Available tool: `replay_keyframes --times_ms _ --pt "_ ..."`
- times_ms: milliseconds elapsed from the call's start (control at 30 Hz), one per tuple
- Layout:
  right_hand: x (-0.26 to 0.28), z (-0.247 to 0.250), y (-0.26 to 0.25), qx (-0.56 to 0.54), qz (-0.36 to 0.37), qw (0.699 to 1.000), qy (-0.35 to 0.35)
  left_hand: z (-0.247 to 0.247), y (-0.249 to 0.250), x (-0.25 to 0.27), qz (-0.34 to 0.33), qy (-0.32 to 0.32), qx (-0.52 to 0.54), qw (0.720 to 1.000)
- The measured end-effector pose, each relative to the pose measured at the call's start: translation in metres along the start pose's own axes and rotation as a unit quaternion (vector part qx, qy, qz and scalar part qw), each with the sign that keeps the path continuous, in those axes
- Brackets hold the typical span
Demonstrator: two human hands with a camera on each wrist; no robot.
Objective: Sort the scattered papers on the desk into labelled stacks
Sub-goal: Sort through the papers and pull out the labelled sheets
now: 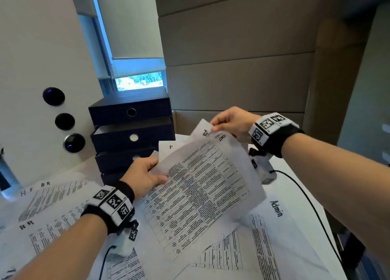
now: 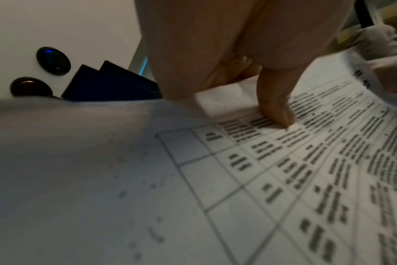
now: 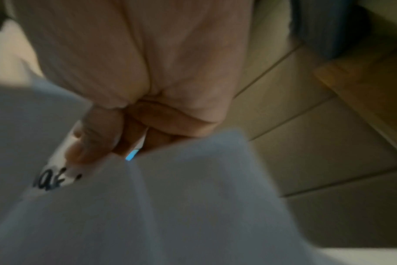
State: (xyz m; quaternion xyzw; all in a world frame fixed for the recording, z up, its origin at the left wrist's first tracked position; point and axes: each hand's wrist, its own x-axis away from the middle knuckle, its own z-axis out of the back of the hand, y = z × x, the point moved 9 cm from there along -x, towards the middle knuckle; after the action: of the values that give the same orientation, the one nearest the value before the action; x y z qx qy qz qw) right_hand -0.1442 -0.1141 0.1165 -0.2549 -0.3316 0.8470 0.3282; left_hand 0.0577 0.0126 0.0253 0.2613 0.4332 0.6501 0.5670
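I hold a printed sheet with a table [image 1: 202, 186] up over the desk, tilted. My left hand [image 1: 145, 175] grips its left edge, thumb [image 2: 277, 111] pressed on the printed side. My right hand [image 1: 228, 121] pinches the far top corner, together with another sheet behind it bearing a handwritten label [image 1: 205, 131]. That pinch on the paper [image 3: 147, 206] shows blurred in the right wrist view. More sheets lie scattered below: some marked "HR" [image 1: 45, 205] at the left, one marked "Admin" [image 1: 276, 208] at the right.
A dark blue stack of drawer boxes [image 1: 130, 129] stands at the back of the desk, one drawer slightly open. A white wall panel with round black buttons [image 1: 64, 121] is at the left. A black cable [image 1: 304, 195] runs across the desk's right side.
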Motion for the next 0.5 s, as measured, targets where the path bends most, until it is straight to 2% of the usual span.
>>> replay_keyframes --times_ms 133,267,333,400,500 --pt "0.001 -0.014 -0.041 0.07 0.054 0.994 -0.061 0.002 0.004 0.0 -0.01 0.024 -0.02 0.999" --pt "0.001 -0.024 -0.063 0.055 0.084 0.994 -0.044 0.007 0.031 0.007 -0.12 0.069 -0.026 0.99" --pt "0.002 -0.028 -0.068 0.051 0.097 0.994 -0.026 0.006 0.043 0.01 -0.164 0.061 -0.001 0.985" --pt "0.006 -0.026 -0.073 0.03 0.108 0.994 -0.011 0.007 0.043 0.012 -0.15 0.064 -0.011 0.986" --pt "0.016 -0.019 -0.063 0.006 0.102 0.995 0.009 0.019 0.035 0.015 -0.125 0.106 0.006 0.986"
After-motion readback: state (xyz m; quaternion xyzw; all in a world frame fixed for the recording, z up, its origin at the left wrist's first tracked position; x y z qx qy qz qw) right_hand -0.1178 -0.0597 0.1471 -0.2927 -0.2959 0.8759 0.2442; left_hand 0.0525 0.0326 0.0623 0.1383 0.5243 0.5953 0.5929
